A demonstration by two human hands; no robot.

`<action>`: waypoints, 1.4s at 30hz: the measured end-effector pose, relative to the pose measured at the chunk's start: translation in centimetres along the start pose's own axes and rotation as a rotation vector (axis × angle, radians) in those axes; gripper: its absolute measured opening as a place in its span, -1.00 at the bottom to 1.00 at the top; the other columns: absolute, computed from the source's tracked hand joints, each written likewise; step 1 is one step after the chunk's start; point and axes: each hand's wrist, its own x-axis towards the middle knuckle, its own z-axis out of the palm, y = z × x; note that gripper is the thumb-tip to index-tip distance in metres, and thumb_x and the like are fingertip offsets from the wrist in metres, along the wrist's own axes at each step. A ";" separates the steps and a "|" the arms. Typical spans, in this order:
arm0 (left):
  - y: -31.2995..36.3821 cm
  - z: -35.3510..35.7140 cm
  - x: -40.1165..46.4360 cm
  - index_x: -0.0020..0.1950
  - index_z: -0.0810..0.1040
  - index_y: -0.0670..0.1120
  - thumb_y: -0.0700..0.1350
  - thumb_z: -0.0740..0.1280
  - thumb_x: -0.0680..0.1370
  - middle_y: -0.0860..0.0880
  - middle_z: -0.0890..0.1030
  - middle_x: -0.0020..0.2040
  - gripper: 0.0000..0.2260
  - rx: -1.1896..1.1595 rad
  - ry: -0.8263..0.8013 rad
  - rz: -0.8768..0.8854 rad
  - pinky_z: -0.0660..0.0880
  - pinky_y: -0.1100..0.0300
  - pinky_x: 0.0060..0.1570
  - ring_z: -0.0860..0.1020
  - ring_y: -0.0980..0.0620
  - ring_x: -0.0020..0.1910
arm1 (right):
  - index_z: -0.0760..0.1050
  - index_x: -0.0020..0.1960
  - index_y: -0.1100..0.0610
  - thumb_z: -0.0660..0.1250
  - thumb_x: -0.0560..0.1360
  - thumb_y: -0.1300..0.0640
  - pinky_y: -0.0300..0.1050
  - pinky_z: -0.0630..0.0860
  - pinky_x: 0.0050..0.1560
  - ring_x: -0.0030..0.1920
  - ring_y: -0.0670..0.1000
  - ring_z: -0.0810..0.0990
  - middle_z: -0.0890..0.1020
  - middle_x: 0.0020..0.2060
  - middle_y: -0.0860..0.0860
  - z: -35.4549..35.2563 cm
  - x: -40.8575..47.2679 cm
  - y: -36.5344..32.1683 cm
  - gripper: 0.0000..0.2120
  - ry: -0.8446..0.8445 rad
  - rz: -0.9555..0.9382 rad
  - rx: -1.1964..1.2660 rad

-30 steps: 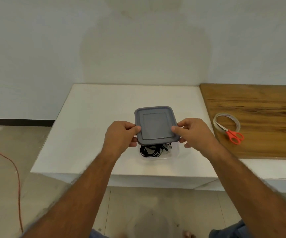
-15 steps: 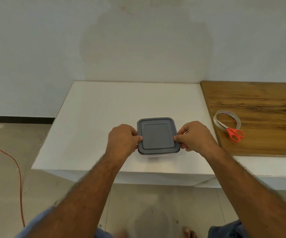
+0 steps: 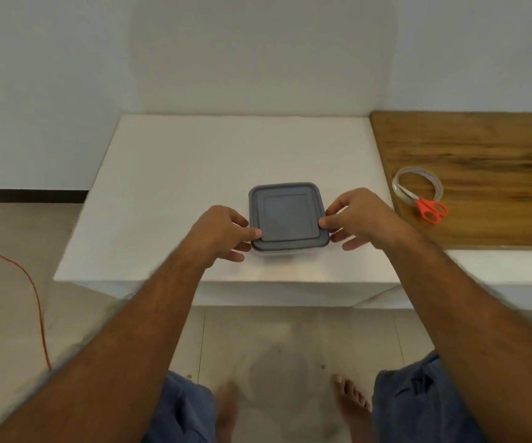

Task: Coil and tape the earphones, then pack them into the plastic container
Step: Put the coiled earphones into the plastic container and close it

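Both arms reach forward, left grip (image 3: 223, 230) and right grip (image 3: 359, 215) thumbs pressing inward

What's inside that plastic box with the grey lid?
Nothing inside shows now. The grey lid covers the plastic box, with the left hand and right hand at its sides. Only a thin clear strip shows below.

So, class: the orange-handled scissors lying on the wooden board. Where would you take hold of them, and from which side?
Grip the scissors by the orange handle loops, coming from above on the near side. They lie flat with the loops toward the person, clear of the tape roll; the blades point away and cross the roll's ring, so a hold there would meet sharp edges and the roll.
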 end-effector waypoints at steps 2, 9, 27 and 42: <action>0.0 0.1 -0.2 0.07 0.59 -0.22 -0.13 0.47 0.50 -0.14 0.67 -0.09 -0.77 -0.021 -0.049 -0.013 0.64 0.15 -0.27 0.68 -0.01 -0.14 | 0.59 -0.02 0.26 0.44 0.51 0.16 -0.03 0.67 -0.25 -0.21 0.08 0.73 0.70 -0.17 0.16 0.1 -0.1 0.3 -0.85 -0.053 0.022 0.012; -0.2 0.6 0.2 -0.04 0.57 -0.17 -0.15 0.44 0.52 -0.15 0.66 -0.15 -0.88 -0.052 -0.043 -0.030 0.65 0.18 -0.24 0.67 0.00 -0.22 | 0.59 -0.01 0.30 0.42 0.52 0.17 -0.05 0.68 -0.22 -0.18 0.14 0.73 0.70 -0.15 0.20 0.4 0.2 1.1 -0.82 -0.084 0.076 0.147; -0.6 -0.4 0.4 0.13 0.56 -0.18 -0.02 0.43 0.53 -0.15 0.66 0.02 -0.71 -0.115 -0.110 -0.004 0.63 0.11 -0.14 0.66 -0.05 -0.02 | 0.56 0.08 0.23 0.37 0.56 0.02 -0.01 0.62 -0.12 -0.10 0.11 0.69 0.68 -0.06 0.14 0.2 0.0 1.6 -0.73 -0.060 0.049 0.254; 0.3 1.4 5.4 -0.02 0.61 -0.22 -0.05 0.35 0.59 -0.11 0.66 -0.11 -0.78 -0.353 0.216 0.021 0.57 0.17 -0.30 0.62 0.00 -0.22 | 0.57 0.04 0.41 0.41 0.53 0.10 0.10 0.63 -0.15 -0.25 0.12 0.64 0.67 -0.18 0.18 2.1 4.9 -0.2 -0.67 0.145 0.018 0.467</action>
